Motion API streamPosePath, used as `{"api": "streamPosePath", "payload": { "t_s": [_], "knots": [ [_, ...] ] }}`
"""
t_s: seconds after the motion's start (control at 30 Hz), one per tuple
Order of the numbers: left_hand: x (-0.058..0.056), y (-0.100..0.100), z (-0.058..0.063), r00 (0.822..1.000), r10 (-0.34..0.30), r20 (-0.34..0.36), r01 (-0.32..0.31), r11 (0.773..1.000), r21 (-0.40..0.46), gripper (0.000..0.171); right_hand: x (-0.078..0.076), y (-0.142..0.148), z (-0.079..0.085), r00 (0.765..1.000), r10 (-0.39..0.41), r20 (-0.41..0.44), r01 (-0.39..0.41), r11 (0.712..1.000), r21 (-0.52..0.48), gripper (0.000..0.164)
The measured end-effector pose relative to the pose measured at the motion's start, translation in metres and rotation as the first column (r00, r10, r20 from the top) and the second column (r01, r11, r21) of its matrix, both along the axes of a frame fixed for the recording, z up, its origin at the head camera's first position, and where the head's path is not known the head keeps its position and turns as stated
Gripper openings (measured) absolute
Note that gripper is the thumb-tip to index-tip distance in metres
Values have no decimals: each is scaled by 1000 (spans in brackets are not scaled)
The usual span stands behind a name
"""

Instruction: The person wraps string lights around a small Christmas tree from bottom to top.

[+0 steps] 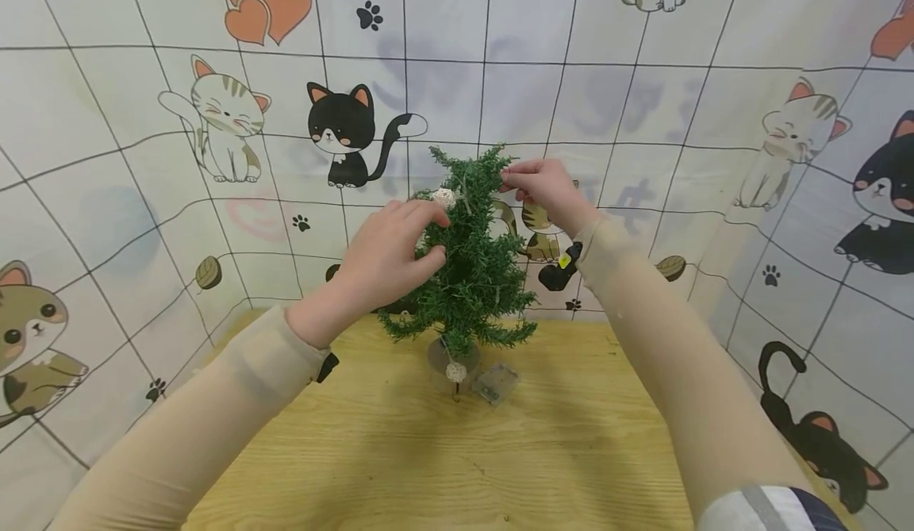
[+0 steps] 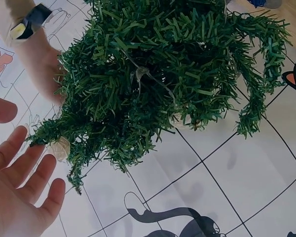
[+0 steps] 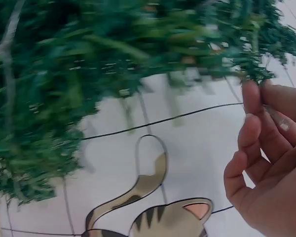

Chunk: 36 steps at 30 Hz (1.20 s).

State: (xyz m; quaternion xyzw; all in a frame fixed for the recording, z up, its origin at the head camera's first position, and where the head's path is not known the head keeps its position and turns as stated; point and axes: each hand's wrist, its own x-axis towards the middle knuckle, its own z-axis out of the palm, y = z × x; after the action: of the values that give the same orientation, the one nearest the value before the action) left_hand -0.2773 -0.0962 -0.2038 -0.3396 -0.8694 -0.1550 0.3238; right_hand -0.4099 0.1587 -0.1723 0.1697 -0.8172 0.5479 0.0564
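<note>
A small artificial Christmas tree (image 1: 471, 253) stands on a round base (image 1: 435, 352), with thin wire and pale woven balls among its branches. My left hand (image 1: 389, 253) is at the tree's left side, below a woven ball (image 1: 443, 198). In the left wrist view its fingers (image 2: 27, 170) are spread and hold nothing. At the upper right, my right hand (image 1: 546, 186) pinches a branch tip (image 3: 256, 74) between thumb and forefinger. A small clear piece (image 3: 284, 123) shows behind those fingers; whether it is held cannot be told.
In front of the base, another woven ball (image 1: 455, 372) hangs on a wire. Beside it a clear battery box (image 1: 496, 383) lies on the wooden table (image 1: 428, 467). A white cloth (image 1: 450, 23) printed with cats and grid lines surrounds the table's back and sides.
</note>
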Motion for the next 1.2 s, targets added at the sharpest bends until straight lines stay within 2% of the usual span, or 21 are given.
{"api": "streamPosePath", "payload": {
  "t_s": [0.2,0.37,0.63,0.8,0.97,1.2],
  "knots": [
    [0,2,-2,1000,-13,-14,13,1000,9,25,1,0,-20,999,47,0,-47,997,64,28],
    [-1,2,-3,1000,-8,-13,9,1000,19,26,4,-4,-30,998,64,0,-64,991,116,33],
    [1,1,-8,1000,6,-14,-5,1000,30,38,7,-14,-46,995,80,59,-88,986,142,33],
    [1,1,-11,1000,11,-23,-10,999,44,42,8,-18,-52,994,65,91,-76,990,122,34],
    [0,1,-13,999,-1,-39,3,998,59,42,9,-17,-56,986,81,143,-95,991,99,43],
    [-2,0,-11,999,-5,-42,8,998,64,43,11,-18,-56,989,69,129,-83,990,111,45]
  ]
}}
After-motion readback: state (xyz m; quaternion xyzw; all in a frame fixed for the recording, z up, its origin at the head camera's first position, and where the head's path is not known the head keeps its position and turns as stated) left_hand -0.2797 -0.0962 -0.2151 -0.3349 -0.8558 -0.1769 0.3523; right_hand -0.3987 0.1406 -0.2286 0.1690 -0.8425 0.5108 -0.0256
